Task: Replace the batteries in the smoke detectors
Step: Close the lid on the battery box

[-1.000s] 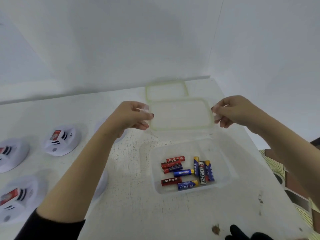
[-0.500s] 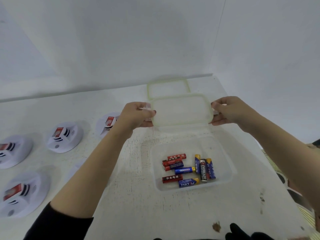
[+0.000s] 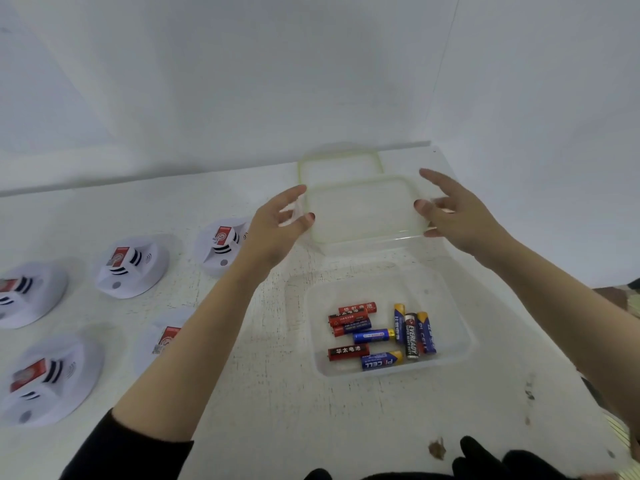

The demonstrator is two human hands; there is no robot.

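walls (image 3: 242, 81): plain white, corner | table (image 3: 277, 393): white, scuffed | light: even, soft

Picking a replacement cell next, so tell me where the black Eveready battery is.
Head view, right of centre: the black Eveready battery lies inside the clear container, between two blue batteries.

Box (image 3: 462, 344) open upward, with the batteries (image 3: 381, 336) free to reach from above. Behind it lies a lid (image 3: 367, 209), flanked by the left hand (image 3: 277, 226) and right hand (image 3: 457, 213), fingers spread. Detectors (image 3: 128, 268) crowd the left of the table (image 3: 263, 393); bare surface separates them from the box.
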